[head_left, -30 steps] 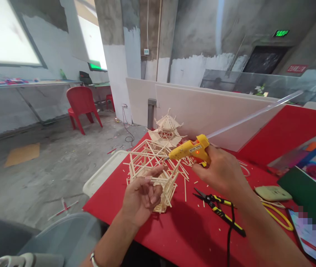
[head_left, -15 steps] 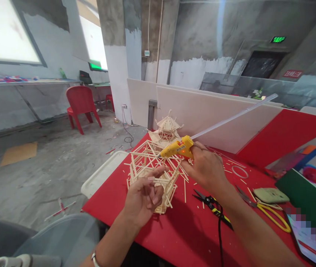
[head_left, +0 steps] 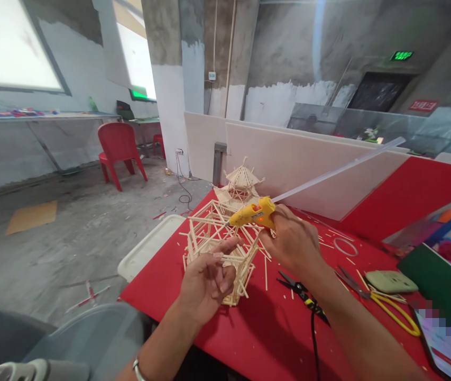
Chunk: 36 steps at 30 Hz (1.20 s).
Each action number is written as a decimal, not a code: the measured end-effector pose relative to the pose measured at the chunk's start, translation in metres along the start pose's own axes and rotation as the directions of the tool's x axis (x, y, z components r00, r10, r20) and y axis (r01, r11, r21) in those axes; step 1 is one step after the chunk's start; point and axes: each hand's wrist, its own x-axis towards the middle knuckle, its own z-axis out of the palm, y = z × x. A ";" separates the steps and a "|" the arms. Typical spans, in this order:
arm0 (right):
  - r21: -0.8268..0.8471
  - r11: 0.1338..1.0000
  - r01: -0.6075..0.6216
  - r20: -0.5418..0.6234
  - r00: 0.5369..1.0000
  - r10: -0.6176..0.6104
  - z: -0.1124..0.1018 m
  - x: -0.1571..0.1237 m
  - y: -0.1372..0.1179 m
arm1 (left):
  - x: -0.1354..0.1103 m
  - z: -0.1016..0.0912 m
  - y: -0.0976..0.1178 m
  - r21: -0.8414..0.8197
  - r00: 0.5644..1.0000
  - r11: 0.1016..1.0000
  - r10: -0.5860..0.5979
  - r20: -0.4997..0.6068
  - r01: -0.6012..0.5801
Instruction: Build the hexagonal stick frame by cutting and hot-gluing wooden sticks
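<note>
A yellow hot glue gun [head_left: 251,212] with a lit orange light and a long clear glue stick [head_left: 340,170] out of its back is gripped in my right hand [head_left: 293,235]. Its nozzle points left, over the top bars of an open frame of thin wooden sticks [head_left: 199,214]. My left hand [head_left: 208,280] is at the frame's near side, thumb and index finger pinching a wooden stick [head_left: 231,258], the other fingers partly curled. Whether the nozzle touches the wood I cannot tell. Behind stands a small stick-built pagoda roof [head_left: 241,180].
On the red tabletop [head_left: 257,328] lie black-and-yellow pliers [head_left: 302,291], yellow-handled scissors [head_left: 392,309], a green case [head_left: 392,281], a clear ring [head_left: 345,246] and loose sticks. A phone [head_left: 443,344] is at the right. The gun's black cord [head_left: 314,344] hangs down the front. A grey bin [head_left: 90,338] stands lower left.
The whole view has shifted slightly, so things sit a little further right. Both hands keep nearly the same pose, with the glue gun's nozzle still over the stick frame.
</note>
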 end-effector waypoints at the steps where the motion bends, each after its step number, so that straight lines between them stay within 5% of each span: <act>1: -0.001 1.000 0.002 0.001 1.000 -0.002 0.000 0.000 0.000 | 0.000 0.000 0.000 0.000 1.000 1.000 -0.001 0.002 0.001; 15: -0.048 0.999 0.002 -0.005 1.000 -0.002 -0.001 -0.004 0.001 | 0.000 0.000 0.000 0.009 1.000 1.000 -0.013 0.003 0.013; 21: 0.009 1.000 -0.028 0.021 0.999 0.028 -0.022 -0.006 0.023 | 0.000 0.001 0.001 0.013 1.000 1.000 -0.009 0.009 0.009; 28: 0.011 0.990 0.142 0.180 0.973 -0.142 -0.051 -0.002 0.036 | 0.001 0.000 0.002 0.015 1.000 0.999 -0.029 0.011 0.029; 36: -0.029 0.981 0.194 0.244 0.953 -0.182 -0.053 0.002 0.034 | 0.001 -0.003 0.002 0.030 0.998 0.999 -0.036 0.050 0.035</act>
